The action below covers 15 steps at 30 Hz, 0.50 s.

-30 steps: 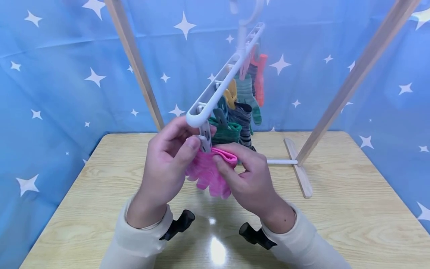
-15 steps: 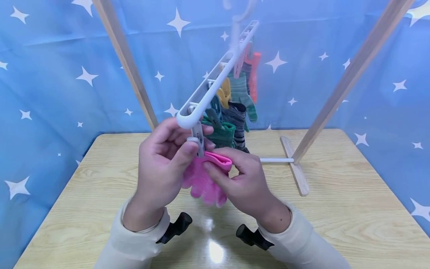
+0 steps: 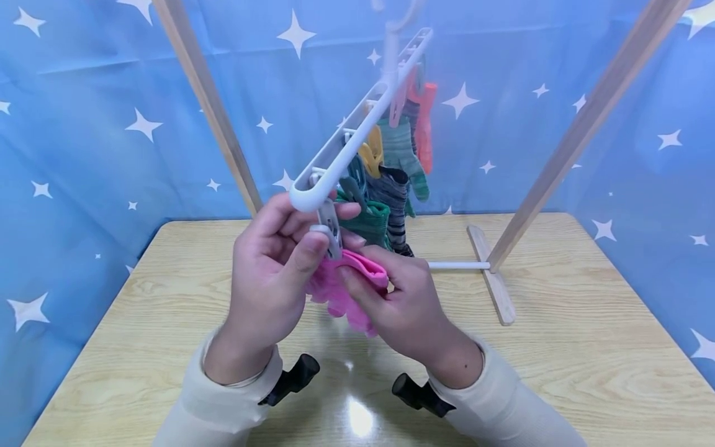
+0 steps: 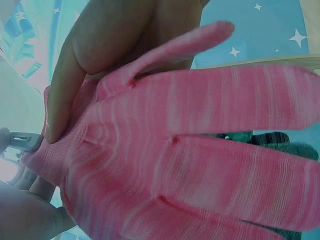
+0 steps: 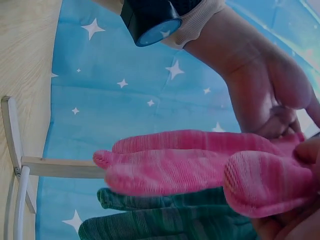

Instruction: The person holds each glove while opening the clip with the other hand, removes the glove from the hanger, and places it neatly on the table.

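A pink glove hangs fingers down below the near end of a white clip hanger. My left hand pinches a grey clothes peg on that hanger, thumb in front. With thumb and fingers, my right hand grips the glove's folded cuff right beside the peg. In the left wrist view the peg's tip meets the cuff edge; whether it clamps the fabric I cannot tell. Glove fingers spread across the right wrist view.
Behind the hands, a dark green glove, a grey striped one, a light green one and an orange item hang along the hanger. Yellow and pink pegs show. A wooden stand straddles the table.
The head view has shifted slightly, so hands and hanger sit further left. The right thumb is a little closer to the peg. The glove's fingers have swung slightly; both grips stay the same.
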Each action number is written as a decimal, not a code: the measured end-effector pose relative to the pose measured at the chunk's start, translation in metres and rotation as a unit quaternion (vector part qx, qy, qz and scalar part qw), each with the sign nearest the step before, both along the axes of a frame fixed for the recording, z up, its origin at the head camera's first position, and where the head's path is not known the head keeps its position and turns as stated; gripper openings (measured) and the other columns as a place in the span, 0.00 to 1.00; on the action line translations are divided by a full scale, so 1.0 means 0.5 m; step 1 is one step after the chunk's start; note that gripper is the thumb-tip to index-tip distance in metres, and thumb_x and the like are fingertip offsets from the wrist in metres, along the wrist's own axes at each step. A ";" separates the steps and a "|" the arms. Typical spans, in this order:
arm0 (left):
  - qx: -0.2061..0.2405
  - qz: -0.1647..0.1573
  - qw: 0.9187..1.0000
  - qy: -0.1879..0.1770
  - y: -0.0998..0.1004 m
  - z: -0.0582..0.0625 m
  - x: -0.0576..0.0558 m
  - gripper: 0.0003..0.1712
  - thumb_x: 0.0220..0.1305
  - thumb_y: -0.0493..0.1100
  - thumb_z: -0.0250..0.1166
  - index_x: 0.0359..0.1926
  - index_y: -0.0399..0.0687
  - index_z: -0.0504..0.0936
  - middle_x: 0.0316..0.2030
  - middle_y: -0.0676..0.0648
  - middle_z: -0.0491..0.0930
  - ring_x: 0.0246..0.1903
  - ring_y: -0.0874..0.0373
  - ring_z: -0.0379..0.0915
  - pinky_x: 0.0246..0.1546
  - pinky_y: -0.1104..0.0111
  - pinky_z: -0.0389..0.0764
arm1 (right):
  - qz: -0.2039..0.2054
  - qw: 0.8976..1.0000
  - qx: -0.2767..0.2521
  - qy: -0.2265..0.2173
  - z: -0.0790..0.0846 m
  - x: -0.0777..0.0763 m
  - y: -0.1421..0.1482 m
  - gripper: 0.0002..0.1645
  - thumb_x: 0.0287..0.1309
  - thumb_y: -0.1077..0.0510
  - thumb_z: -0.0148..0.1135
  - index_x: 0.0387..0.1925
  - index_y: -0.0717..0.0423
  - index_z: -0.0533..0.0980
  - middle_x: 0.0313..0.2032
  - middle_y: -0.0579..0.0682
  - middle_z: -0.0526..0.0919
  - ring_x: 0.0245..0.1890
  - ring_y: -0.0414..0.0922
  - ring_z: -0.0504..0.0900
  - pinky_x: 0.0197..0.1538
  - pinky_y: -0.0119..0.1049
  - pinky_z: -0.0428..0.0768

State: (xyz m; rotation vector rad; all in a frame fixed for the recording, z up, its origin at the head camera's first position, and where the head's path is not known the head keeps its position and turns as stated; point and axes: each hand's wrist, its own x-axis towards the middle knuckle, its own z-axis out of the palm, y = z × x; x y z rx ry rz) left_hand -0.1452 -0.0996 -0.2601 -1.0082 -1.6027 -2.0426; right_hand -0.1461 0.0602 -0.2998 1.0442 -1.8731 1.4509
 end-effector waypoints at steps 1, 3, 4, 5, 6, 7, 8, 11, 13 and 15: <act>0.000 -0.002 1.000 -0.001 0.000 0.001 0.001 0.36 0.68 0.54 0.63 0.61 0.27 0.69 0.50 0.38 0.85 0.38 0.52 0.88 0.36 0.61 0.87 | -0.002 1.000 0.001 0.000 0.000 0.000 0.000 0.15 0.68 0.56 0.62 0.41 0.67 0.82 0.33 0.57 0.88 0.30 0.43 0.87 0.36 0.29 0.84; 0.004 -0.012 1.000 -0.004 0.001 0.001 0.002 0.36 0.68 0.54 0.63 0.62 0.27 0.68 0.50 0.38 0.85 0.38 0.51 0.88 0.36 0.60 0.87 | 0.000 1.000 0.003 0.000 -0.001 0.001 -0.001 0.16 0.68 0.55 0.62 0.42 0.68 0.81 0.34 0.58 0.88 0.31 0.44 0.87 0.37 0.30 0.85; 0.007 -0.019 1.000 -0.006 0.001 0.001 0.002 0.36 0.68 0.54 0.63 0.62 0.28 0.68 0.50 0.39 0.85 0.39 0.51 0.88 0.37 0.60 0.87 | 0.001 1.000 0.003 0.001 -0.001 0.000 -0.001 0.17 0.69 0.55 0.62 0.42 0.68 0.81 0.34 0.58 0.88 0.31 0.44 0.87 0.36 0.29 0.85; 0.009 -0.025 1.000 -0.008 0.001 0.001 0.003 0.35 0.68 0.53 0.63 0.63 0.28 0.67 0.51 0.39 0.85 0.39 0.51 0.88 0.37 0.59 0.87 | 0.002 1.000 0.004 0.003 -0.001 0.000 -0.002 0.18 0.69 0.54 0.61 0.42 0.68 0.81 0.34 0.58 0.88 0.30 0.44 0.87 0.36 0.29 0.84; 0.010 -0.029 0.999 -0.009 0.001 0.001 0.003 0.35 0.69 0.53 0.63 0.63 0.28 0.67 0.51 0.39 0.85 0.39 0.51 0.88 0.37 0.59 0.87 | 0.004 1.000 0.005 0.005 -0.002 0.000 -0.003 0.18 0.69 0.53 0.61 0.42 0.68 0.81 0.33 0.57 0.88 0.30 0.44 0.87 0.35 0.29 0.84; 0.011 -0.032 0.999 -0.011 0.001 0.000 0.003 0.35 0.69 0.53 0.63 0.63 0.29 0.67 0.51 0.40 0.85 0.39 0.50 0.88 0.38 0.58 0.87 | 0.004 1.000 0.005 0.008 -0.002 -0.001 -0.003 0.18 0.69 0.53 0.61 0.42 0.68 0.82 0.33 0.57 0.88 0.29 0.43 0.87 0.35 0.29 0.84; 0.012 -0.034 0.999 -0.013 0.001 0.000 0.004 0.35 0.69 0.52 0.62 0.63 0.29 0.67 0.51 0.40 0.85 0.40 0.50 0.88 0.38 0.58 0.87 | 0.004 1.000 0.007 0.011 -0.002 -0.001 -0.004 0.18 0.69 0.53 0.61 0.41 0.68 0.82 0.31 0.56 0.87 0.28 0.43 0.85 0.33 0.28 0.83; 0.008 -0.033 0.999 -0.017 0.001 0.001 0.005 0.34 0.69 0.52 0.62 0.62 0.29 0.68 0.51 0.39 0.85 0.39 0.50 0.88 0.38 0.57 0.87 | -0.006 1.000 0.013 0.022 -0.004 -0.003 -0.004 0.20 0.70 0.51 0.59 0.40 0.67 0.81 0.28 0.54 0.85 0.25 0.41 0.82 0.30 0.26 0.81; 0.006 -0.030 0.999 -0.020 0.001 0.001 0.005 0.33 0.69 0.53 0.62 0.61 0.29 0.68 0.51 0.39 0.85 0.39 0.51 0.87 0.39 0.57 0.87 | -0.013 0.999 0.017 0.029 -0.005 -0.003 -0.003 0.20 0.71 0.50 0.58 0.38 0.66 0.81 0.26 0.52 0.84 0.23 0.39 0.79 0.28 0.25 0.78; 0.006 -0.028 0.999 -0.021 0.002 0.000 0.005 0.32 0.70 0.52 0.61 0.60 0.29 0.69 0.51 0.39 0.85 0.39 0.51 0.87 0.40 0.57 0.87 | -0.020 0.999 0.021 0.035 -0.007 -0.003 -0.004 0.21 0.71 0.49 0.57 0.36 0.65 0.81 0.23 0.50 0.81 0.21 0.38 0.76 0.26 0.24 0.75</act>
